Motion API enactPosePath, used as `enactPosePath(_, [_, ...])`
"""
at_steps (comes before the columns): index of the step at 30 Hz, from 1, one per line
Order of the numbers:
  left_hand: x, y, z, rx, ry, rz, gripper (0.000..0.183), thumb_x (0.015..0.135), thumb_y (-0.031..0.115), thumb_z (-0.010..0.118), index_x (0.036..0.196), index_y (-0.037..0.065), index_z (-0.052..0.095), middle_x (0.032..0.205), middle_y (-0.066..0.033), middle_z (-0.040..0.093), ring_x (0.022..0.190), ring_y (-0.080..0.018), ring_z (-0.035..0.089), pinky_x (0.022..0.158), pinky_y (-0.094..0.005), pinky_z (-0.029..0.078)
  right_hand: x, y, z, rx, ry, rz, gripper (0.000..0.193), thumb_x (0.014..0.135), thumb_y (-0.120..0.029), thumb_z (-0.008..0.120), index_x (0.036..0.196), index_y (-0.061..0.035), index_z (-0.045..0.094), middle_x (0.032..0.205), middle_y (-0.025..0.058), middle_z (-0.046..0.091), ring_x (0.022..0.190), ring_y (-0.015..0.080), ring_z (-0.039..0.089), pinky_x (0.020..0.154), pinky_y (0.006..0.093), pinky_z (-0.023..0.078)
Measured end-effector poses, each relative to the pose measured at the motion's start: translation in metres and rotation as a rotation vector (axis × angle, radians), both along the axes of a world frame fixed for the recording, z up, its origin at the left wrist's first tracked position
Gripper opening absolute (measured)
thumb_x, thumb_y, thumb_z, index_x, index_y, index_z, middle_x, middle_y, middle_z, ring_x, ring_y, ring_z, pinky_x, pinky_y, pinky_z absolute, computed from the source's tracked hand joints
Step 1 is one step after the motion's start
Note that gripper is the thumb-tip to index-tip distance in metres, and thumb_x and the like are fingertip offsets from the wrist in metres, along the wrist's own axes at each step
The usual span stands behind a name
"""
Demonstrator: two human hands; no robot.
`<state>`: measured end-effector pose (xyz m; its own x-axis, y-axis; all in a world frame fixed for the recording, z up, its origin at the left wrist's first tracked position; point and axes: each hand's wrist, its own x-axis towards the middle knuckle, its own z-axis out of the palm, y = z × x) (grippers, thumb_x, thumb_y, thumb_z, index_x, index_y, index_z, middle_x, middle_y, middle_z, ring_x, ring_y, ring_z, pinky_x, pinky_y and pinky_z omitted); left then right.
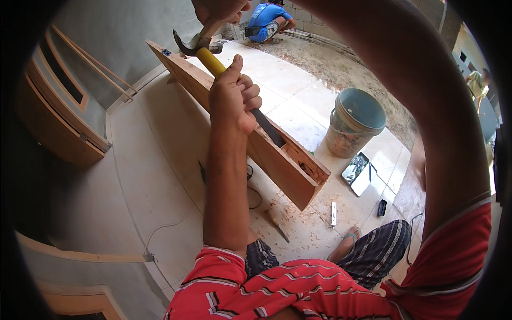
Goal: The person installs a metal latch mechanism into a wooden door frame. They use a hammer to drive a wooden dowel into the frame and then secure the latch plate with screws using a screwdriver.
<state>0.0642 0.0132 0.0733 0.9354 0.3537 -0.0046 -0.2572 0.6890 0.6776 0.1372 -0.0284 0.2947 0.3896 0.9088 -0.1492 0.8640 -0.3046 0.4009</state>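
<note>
My left hand [230, 101] is wrapped round a chisel, whose yellow handle [211, 62] sticks out above the fist. The chisel's dark blade [269, 128] slants down to a recess cut in the edge of a long wooden door panel [285, 176]. Up at the top edge, my right hand [221, 9] grips a claw hammer [198, 45] by its handle. The hammer's head is at the top end of the chisel handle; whether they touch, I cannot tell. Wood chips lie in the recess and on the floor beneath.
A dirty bucket [356, 122] stands right of the panel, near an open case [358, 172]. Another chisel-like tool [277, 226], a white strip [334, 214] and a black object [382, 208] lie on the tiles. Wooden frames [69, 101] lean left. One person [265, 22] crouches behind; another [476, 84] is far right.
</note>
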Motion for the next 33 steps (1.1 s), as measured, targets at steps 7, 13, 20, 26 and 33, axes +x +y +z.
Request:
enactPosePath(7, [-0.002, 0.003, -0.001, -0.049, 0.020, -0.009, 0.035, 0.101, 0.027, 0.071, 0.087, 0.015, 0.041, 0.063, 0.0068, 0.035, 0.046, -0.0035, 0.027, 0.039, -0.0208, 0.017, 0.007, 0.001, -0.012, -0.010, 0.186, -0.020, 0.031, 0.098, -0.029, 0.065, 0.106, -0.0017, 0.077, 0.094, 0.0114, 0.075, 0.083, 0.0252, 0.070, 0.069, 0.0412, 0.057])
enactPosePath(13, [0.000, -0.006, 0.001, -0.053, 0.037, 0.012, 0.034, 0.101, 0.026, 0.071, 0.087, 0.015, 0.042, 0.063, 0.0064, 0.035, 0.046, -0.0036, 0.027, 0.039, -0.0208, 0.018, 0.006, 0.006, -0.018, 0.098, -0.005, -0.075, 0.053, 0.096, -0.056, 0.067, 0.090, -0.0047, 0.078, 0.093, 0.0089, 0.075, 0.083, 0.0219, 0.070, 0.073, 0.0379, 0.058])
enactPosePath(20, [-0.003, -0.010, -0.001, -0.041, 0.032, 0.012, 0.033, 0.101, 0.025, 0.071, 0.088, 0.014, 0.042, 0.063, 0.0060, 0.035, 0.046, -0.0039, 0.029, 0.038, -0.0210, 0.020, -0.010, -0.011, -0.009, 0.011, 0.011, -0.091, 0.040, 0.092, -0.043, 0.069, 0.097, -0.0047, 0.079, 0.092, 0.0117, 0.076, 0.083, 0.0263, 0.072, 0.073, 0.0425, 0.057])
enactPosePath(26, [-0.008, -0.006, -0.004, -0.197, -0.160, -0.063, 0.031, 0.102, 0.026, 0.069, 0.085, 0.014, 0.046, 0.063, 0.0056, 0.035, 0.046, -0.0047, 0.027, 0.037, -0.0210, 0.021, -0.023, -0.054, -0.017, 0.200, 0.038, -0.070, 0.024, 0.088, -0.018, 0.062, 0.102, -0.0053, 0.078, 0.090, 0.0161, 0.075, 0.080, 0.0302, 0.072, 0.068, 0.0443, 0.055])
enactPosePath(33, [-0.060, 0.005, 0.027, -0.224, -0.514, 0.046, 0.036, 0.104, 0.027, 0.067, 0.079, 0.013, 0.045, 0.063, 0.0040, 0.035, 0.048, -0.0055, 0.027, 0.037, -0.0197, 0.024, -0.008, -0.194, -0.108, 0.984, 0.161, -0.082, 0.039, 0.096, -0.016, 0.075, 0.131, -0.0012, 0.068, 0.093, 0.0064, 0.074, 0.079, 0.0127, 0.065, 0.073, 0.0310, 0.052])
